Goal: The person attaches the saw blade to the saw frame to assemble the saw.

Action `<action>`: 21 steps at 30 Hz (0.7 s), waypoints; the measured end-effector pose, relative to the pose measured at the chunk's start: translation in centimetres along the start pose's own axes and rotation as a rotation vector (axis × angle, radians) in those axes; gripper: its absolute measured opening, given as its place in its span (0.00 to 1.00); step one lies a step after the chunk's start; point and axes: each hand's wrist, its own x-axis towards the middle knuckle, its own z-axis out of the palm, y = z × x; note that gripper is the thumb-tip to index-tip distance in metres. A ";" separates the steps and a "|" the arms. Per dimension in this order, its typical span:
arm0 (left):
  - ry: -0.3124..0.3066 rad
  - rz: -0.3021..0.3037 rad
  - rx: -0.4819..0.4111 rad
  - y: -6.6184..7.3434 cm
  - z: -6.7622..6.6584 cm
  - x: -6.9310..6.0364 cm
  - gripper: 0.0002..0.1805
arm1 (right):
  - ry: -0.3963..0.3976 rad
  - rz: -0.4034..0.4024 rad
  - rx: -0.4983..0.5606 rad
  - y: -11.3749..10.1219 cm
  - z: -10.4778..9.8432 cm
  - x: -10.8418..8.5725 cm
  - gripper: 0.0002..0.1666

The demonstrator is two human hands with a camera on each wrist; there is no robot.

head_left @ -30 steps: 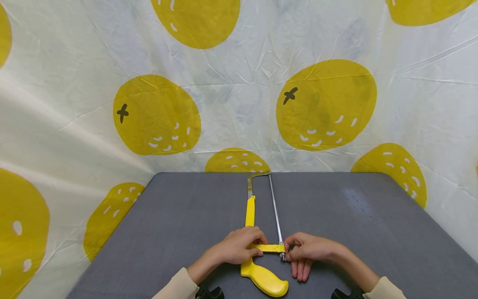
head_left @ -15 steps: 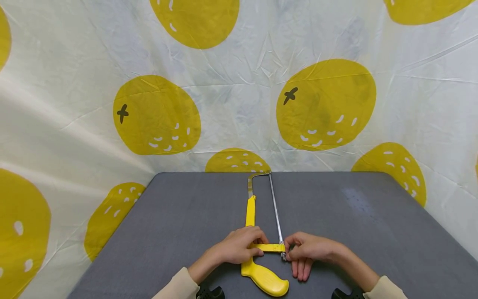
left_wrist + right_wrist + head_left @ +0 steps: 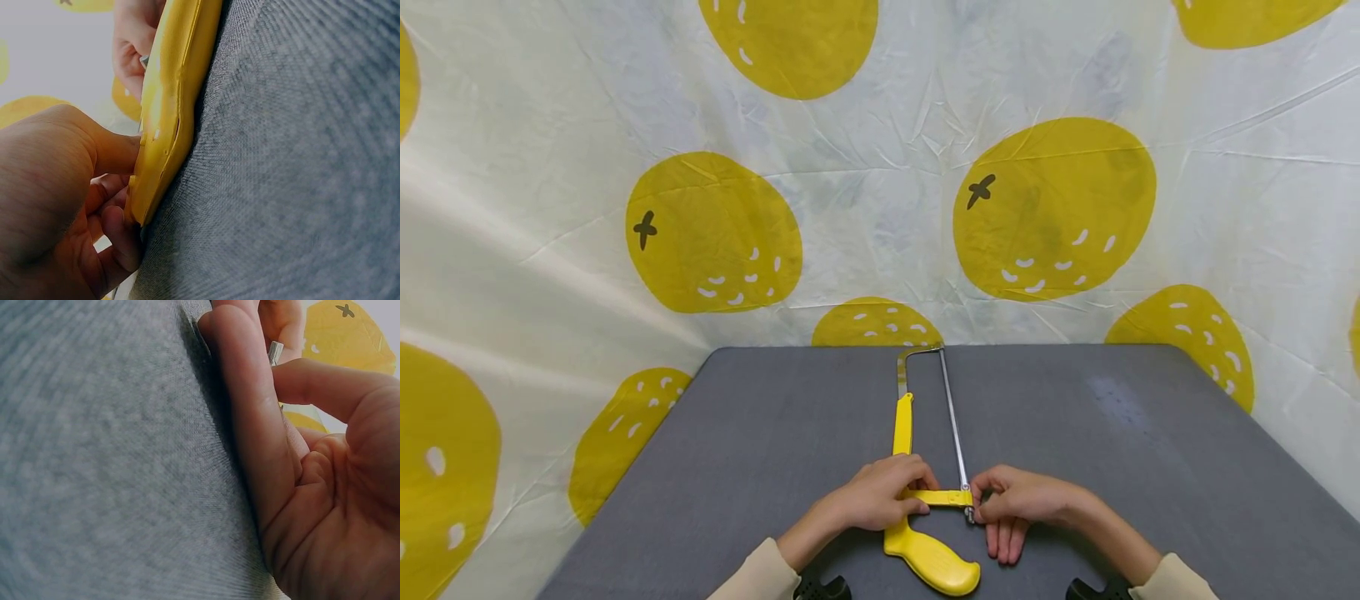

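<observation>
Low at the centre of the frame, a yellow hacksaw (image 3: 903,425) is lying between a left hand (image 3: 876,493) and a right hand (image 3: 1017,504)

At the far left, a white sheet (image 3: 535,158) printed with yellow fruit shapes is hanging beyond the grey worktop (image 3: 805,400). Toward the lower left, a cream sleeve (image 3: 760,571) is ending at the left wrist; the left hand's fingers and thumb are clamping on the hacksaw just above its handle (image 3: 936,565). From there the saw is stretching up toward the worktop's far edge, its silvery blade (image 3: 953,417) running along the right side. Beside the blade's near end, the right hand's thumb and index finger are pinching a small metal fitting (image 3: 970,515), while its other fingers are extending against the worktop. Farther right, a pale smudge (image 3: 1116,400) is showing on the grey surface.
</observation>
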 end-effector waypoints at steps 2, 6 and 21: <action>0.006 0.002 0.001 -0.1 0.1 0.0 0.09 | -0.007 -0.003 0.003 0.0 0.0 0.0 0.03; 0.011 0.006 0.000 -0.2 0.2 0.0 0.09 | -0.017 -0.009 0.009 0.0 -0.1 0.0 0.03; 0.005 0.009 -0.001 -0.2 0.1 0.2 0.09 | -0.022 0.024 -0.013 -0.4 -0.3 -0.2 0.10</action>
